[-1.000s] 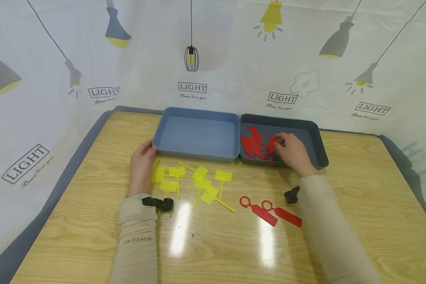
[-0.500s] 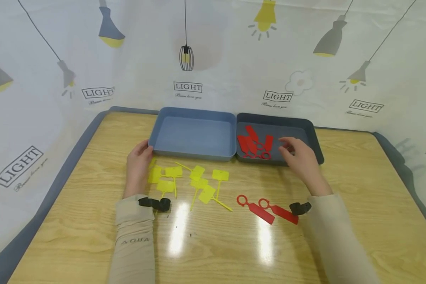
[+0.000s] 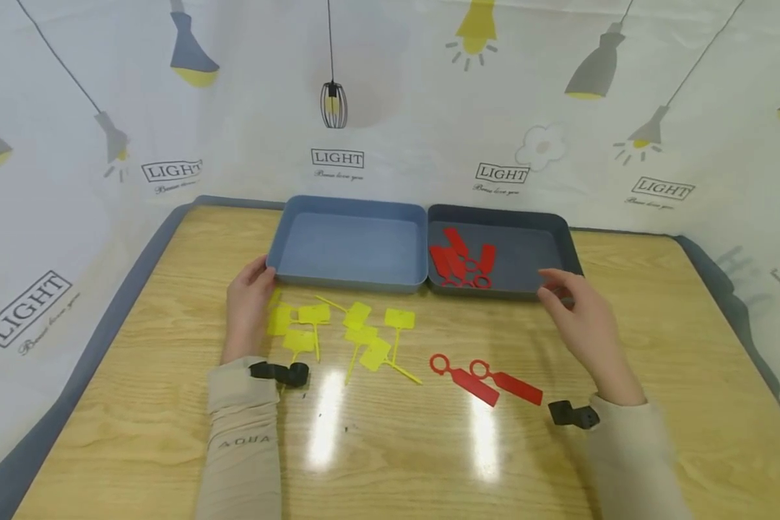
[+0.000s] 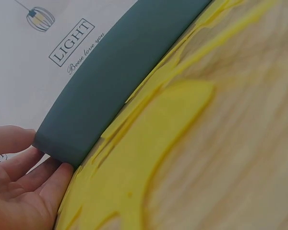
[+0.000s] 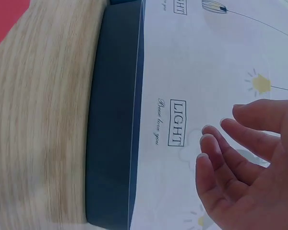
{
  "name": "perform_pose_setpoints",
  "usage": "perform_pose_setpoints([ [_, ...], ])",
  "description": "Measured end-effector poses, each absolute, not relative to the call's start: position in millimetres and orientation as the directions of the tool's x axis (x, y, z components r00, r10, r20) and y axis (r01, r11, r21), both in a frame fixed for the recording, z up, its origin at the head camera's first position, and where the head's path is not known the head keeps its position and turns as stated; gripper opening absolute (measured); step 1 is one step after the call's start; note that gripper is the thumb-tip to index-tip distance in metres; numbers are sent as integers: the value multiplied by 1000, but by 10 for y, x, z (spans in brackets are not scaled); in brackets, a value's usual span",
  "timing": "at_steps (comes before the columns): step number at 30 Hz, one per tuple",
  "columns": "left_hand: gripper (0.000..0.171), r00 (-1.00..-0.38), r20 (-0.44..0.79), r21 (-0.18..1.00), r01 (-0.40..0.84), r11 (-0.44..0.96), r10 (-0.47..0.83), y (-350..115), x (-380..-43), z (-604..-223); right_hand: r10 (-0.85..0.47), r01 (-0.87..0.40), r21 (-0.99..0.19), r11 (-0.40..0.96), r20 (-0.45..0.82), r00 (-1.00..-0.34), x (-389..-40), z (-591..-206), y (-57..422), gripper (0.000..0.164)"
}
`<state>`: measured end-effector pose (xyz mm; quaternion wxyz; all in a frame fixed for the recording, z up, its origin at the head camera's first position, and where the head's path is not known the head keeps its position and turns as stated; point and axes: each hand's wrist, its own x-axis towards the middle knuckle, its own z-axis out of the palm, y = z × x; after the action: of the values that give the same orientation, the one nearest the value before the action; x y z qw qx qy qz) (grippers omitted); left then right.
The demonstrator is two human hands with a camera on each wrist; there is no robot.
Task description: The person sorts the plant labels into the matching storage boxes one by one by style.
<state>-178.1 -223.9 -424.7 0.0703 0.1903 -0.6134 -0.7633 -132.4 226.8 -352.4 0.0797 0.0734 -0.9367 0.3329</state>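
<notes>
In the head view my left hand (image 3: pixel 245 307) rests against the left front corner of a light-blue tray (image 3: pixel 351 282). In the left wrist view its fingertips touch the end of the tray wall, with the thumb at the rim. Several yellow tags (image 3: pixel 399 318) with thin tails lie on the table in front of that tray. My right hand (image 3: pixel 588 325) hovers by the right front corner of a dark-grey tray (image 3: pixel 526 253), holding nothing, its fingers loosely bent. Several red tags (image 3: pixel 487 258) with ring ends lie in the dark tray's left part.
Two more red ring-ended tags (image 3: pixel 516 388) lie on the wooden table (image 3: pixel 390 462), one partly beside the other. Both trays stand side by side at the table's back edge, before a printed cloth (image 3: pixel 403 94). Black camera mounts (image 3: pixel 573 415) sit at both wrists.
My right hand has let go of a red tag in the dark tray and drawn back toward the right and nearer. My left hand stays at the blue tray. The view has shifted slightly.
</notes>
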Motion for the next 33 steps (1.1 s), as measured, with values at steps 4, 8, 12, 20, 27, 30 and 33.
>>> perform_pose_setpoints([
  [4, 43, -919, -211, 961, -132, -243, -334, -2226, -1775, -4247, -82, -174, -605, 777, 176, -981, -1237, -3493, 2356, 40],
  [8, 42, -919, -207, 958, -122, -259, -334, -2214, -1768, -4245, -80, -156, -605, 781, 151, -985, -1207, -3487, 2406, 41],
  [12, 43, -919, -206, 957, -118, -264, -335, -2221, -1761, -4247, -87, -143, -602, 785, 121, -989, -1194, -3500, 2419, 41],
  [20, 43, -919, -210, 963, -136, -231, -335, -2240, -1773, -4230, -149, -141, -593, 793, 35, -988, -1210, -3609, 2390, 41],
  [27, 43, -916, -215, 964, -143, -224, -339, -2239, -1780, -4226, -328, -214, -571, 793, -103, -939, -1271, -3758, 2310, 42],
  [30, 44, -918, -213, 966, -147, -211, -335, -2240, -1774, -4224, -366, -230, -561, 795, -141, -920, -1273, -3798, 2263, 39],
  [33, 43, -919, -211, 968, -148, -204, -333, -2238, -1772, -4222, -394, -244, -544, 803, -176, -902, -1266, -3835, 2223, 38],
])
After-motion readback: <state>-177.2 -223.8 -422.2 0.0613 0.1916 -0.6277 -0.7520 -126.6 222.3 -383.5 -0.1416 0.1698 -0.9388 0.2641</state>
